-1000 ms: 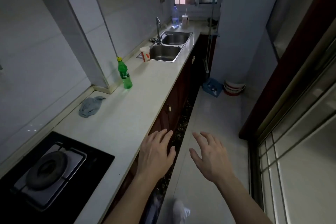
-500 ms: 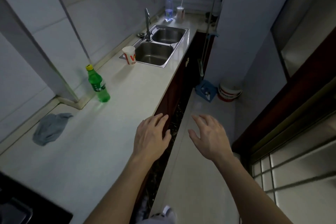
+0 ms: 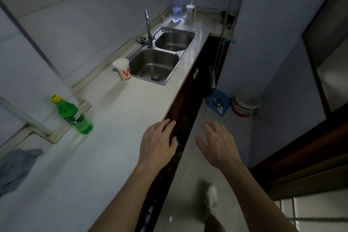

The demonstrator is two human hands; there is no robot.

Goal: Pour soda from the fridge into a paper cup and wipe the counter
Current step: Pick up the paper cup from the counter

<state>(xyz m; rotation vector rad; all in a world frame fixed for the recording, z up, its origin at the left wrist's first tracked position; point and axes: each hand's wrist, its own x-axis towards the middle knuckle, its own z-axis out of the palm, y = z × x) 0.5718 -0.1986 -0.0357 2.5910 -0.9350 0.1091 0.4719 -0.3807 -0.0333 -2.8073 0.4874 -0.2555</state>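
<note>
1. The green plastic soda bottle with a yellow cap [image 3: 72,116] stands on the pale stone counter [image 3: 120,111] at the left of the frame, close to the tiled wall corner. Its cap is on, so I judge that fetching it from the fridge is done and opening it is not.
2. The white paper cup with red print [image 3: 122,68] stands upright in the upper middle of the frame, at the near-left corner of the double stainless steel sink [image 3: 185,51]. It sits well apart from the soda bottle, and whether it holds any liquid cannot be told from this angle.
3. Pouring appears to be left to do: bottle and cup must be brought together and the cap removed.
4. The crumpled grey cloth [image 3: 14,165] lies on the counter at the lower left edge, untouched by either hand, so wiping looks not yet begun.
5. The left hand [image 3: 157,144] hovers over the counter's front edge in the lower middle, fingers relaxed and spread, holding nothing.
6. The right hand [image 3: 216,143] hangs over the floor just right of it, fingers likewise loose and empty.
7. Writing: the cup shows a large red letter that looks like "V" or "W" with smaller red characters below, too blurred to read. The bottle's dark label band carries pale text that is illegible.
8. A clear water bottle [image 3: 177,6] and a lidded cup with a straw [image 3: 190,12] stand at the far end, upper middle; their labels cannot be read.
</note>
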